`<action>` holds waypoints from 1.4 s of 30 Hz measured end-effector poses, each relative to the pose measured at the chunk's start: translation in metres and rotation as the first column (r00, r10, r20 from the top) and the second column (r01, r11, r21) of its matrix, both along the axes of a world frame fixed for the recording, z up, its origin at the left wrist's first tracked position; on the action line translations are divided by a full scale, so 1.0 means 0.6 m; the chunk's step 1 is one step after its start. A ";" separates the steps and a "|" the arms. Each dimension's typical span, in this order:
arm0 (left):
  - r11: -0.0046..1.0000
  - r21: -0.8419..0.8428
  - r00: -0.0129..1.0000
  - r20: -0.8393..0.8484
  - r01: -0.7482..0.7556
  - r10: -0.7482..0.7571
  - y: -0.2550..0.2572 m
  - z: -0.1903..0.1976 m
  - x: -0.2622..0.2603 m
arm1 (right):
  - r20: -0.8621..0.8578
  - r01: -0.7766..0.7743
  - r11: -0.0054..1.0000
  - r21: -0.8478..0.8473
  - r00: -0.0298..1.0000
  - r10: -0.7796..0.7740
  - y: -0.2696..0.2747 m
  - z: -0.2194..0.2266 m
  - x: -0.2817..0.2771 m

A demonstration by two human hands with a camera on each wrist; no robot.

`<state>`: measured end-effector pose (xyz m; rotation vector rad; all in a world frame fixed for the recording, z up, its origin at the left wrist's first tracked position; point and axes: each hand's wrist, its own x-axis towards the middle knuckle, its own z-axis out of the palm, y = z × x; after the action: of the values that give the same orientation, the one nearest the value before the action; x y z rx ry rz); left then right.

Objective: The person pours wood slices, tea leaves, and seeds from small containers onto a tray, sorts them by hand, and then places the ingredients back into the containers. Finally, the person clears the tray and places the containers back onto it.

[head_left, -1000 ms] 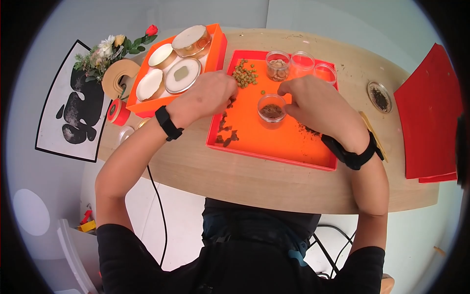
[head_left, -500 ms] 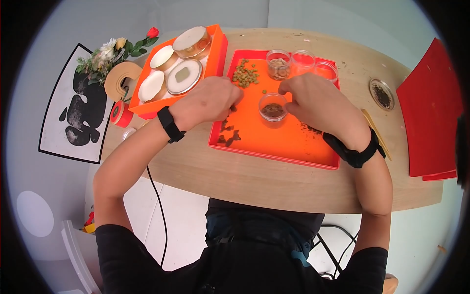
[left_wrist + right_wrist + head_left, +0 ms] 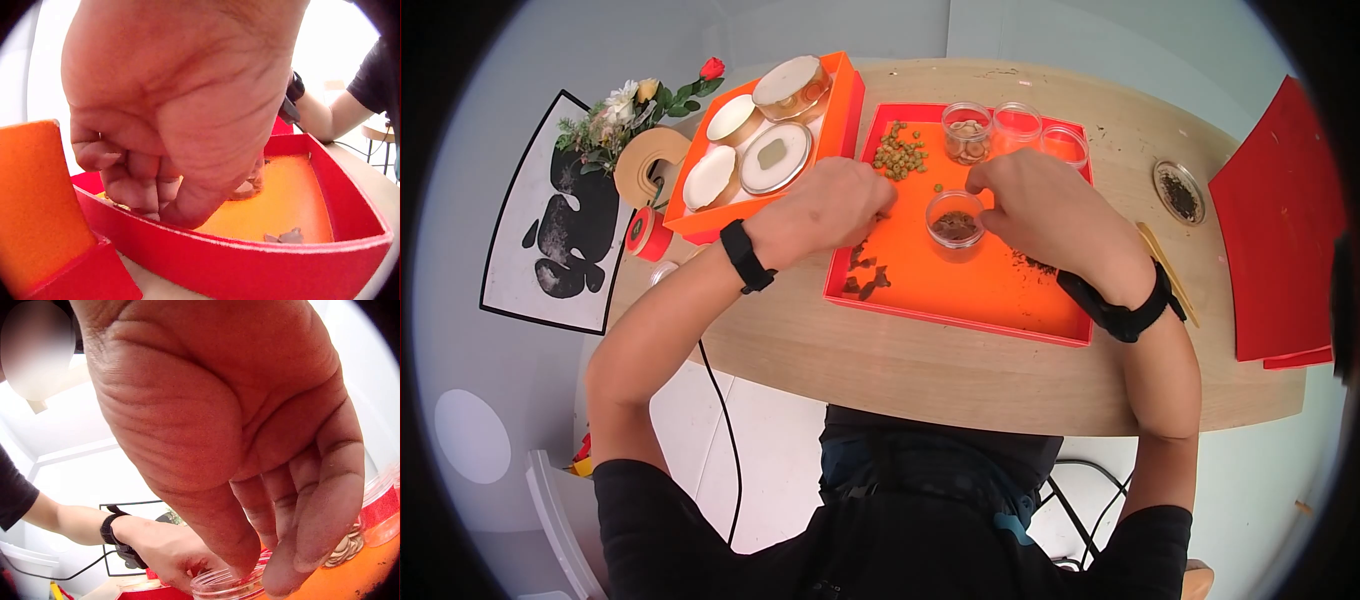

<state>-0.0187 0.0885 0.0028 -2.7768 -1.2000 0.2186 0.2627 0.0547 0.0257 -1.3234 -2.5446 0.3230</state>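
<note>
My left hand (image 3: 837,205) is over the left wall of a shallow red tray (image 3: 960,327) with an orange floor. Its fingers are curled, thumb close to the fingertips behind the wall in the left wrist view; what lies between them is hidden. Dark brown dried flakes (image 3: 868,282) lie just below that hand, and a heap of green pellets (image 3: 898,152) is above it. Beside a clear jar (image 3: 955,232) with brown shreds inside is my right hand (image 3: 1050,210), fingers loosely bent and thumb right at the jar's rim.
At the tray's back stand a jar of pale round slices (image 3: 967,140) and two clear jars (image 3: 1017,122). An orange box (image 3: 840,90) of lidded containers is left. A dish of dark bits (image 3: 1178,192), tweezers (image 3: 1170,275) and red boards (image 3: 1270,230) are right.
The left hand has shifted slightly right and down along the tray's left side, over the flakes. The right hand stays beside the jar.
</note>
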 end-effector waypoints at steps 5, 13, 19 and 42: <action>0.988 -0.152 0.953 0.301 0.017 0.030 0.012 0.047 0.008 | -0.066 -0.015 1.000 -0.011 0.998 0.014 -0.008 0.006 0.000; 0.937 -0.334 0.872 0.484 0.101 0.079 -0.010 0.096 0.069 | -0.053 0.024 0.997 -0.069 0.998 -0.028 -0.009 0.013 -0.005; 0.934 -0.344 0.897 0.437 0.100 0.065 -0.016 0.101 0.082 | -0.050 -0.003 0.998 -0.063 0.999 0.000 -0.004 0.007 -0.002; 0.997 -0.051 0.998 -0.014 0.052 -0.053 -0.007 0.006 -0.017 | -0.083 -0.007 0.999 0.035 0.996 0.010 -0.008 -0.002 0.000</action>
<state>-0.0290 0.0843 0.0065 -2.8408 -1.1315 0.2689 0.2627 0.0497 0.0243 -1.2608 -2.4763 0.3276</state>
